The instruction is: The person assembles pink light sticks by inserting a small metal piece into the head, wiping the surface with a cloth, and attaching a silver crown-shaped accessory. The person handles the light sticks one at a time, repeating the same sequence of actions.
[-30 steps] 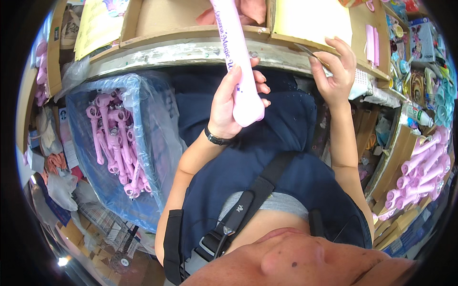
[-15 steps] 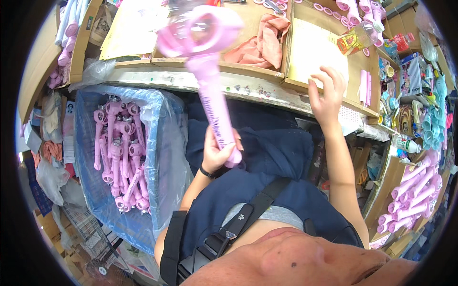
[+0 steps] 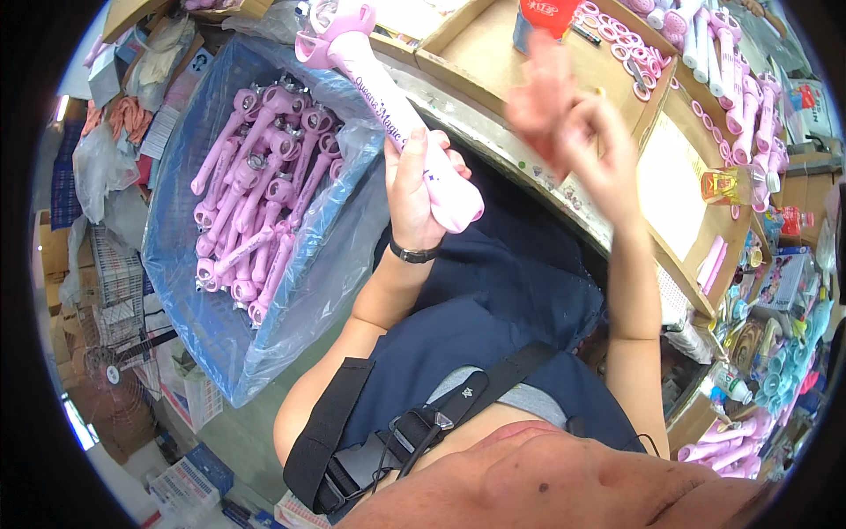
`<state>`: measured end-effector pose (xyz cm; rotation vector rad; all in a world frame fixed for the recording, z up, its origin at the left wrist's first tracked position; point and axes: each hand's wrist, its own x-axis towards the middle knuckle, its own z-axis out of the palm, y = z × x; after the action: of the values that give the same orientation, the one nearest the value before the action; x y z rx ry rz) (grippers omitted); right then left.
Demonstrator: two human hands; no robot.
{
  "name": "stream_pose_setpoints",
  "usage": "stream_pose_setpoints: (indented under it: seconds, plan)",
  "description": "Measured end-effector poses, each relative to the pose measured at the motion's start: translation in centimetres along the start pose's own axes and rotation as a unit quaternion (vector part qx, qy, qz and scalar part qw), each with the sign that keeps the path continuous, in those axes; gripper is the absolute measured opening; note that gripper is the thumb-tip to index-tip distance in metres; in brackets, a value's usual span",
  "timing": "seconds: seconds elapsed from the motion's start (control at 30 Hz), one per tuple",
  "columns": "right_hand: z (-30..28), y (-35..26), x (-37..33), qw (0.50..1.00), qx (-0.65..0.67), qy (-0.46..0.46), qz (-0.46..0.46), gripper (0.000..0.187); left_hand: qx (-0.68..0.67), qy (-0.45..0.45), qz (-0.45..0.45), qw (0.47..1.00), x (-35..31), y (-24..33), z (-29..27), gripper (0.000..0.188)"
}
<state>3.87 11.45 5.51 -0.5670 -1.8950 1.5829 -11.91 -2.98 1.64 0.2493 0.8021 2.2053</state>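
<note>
A pink toy wand with printed lettering rests in my left hand, whose fingers wrap round its handle near the wider bottom end. Its ring-shaped head points up and away to the left. My right hand is in front of the work table, closed on a salmon-coloured cloth; both are blurred by motion. To the left of the held wand, a bin lined with blue plastic contains many similar pink wands.
Cardboard trays on the table hold pink rings and a sheet of paper. At the right lie a clear bottle with a yellow label and more pink parts. A fan stands at lower left.
My right hand has picked up the cloth from the tray. The wand in my left hand has tilted further left, its head now near the bin's far edge. The whole view has turned left.
</note>
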Motion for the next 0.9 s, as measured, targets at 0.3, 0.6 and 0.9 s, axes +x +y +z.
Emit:
stream_pose_setpoints:
  seconds: [0.3, 0.6, 0.9]
  plan:
    - [6.3, 2.7, -7.3, 0.898, -0.263, -0.142, -0.323, 0.01, -0.032, 0.077, -0.024, 0.996, 0.7, -0.1, -0.8, 0.019]
    - [-4.2, 2.4, -0.7, 0.897, 0.038, 0.401, -0.185, 0.011, 0.015, -0.031, 0.021, 0.999, -0.2, -1.1, -1.1, 0.029]
    - [-1.9, 4.1, -0.9, 0.916, -0.176, 0.296, -0.207, 0.014, 0.039, -0.066, 0.032, 0.997, -0.2, -1.7, -0.9, 0.024]
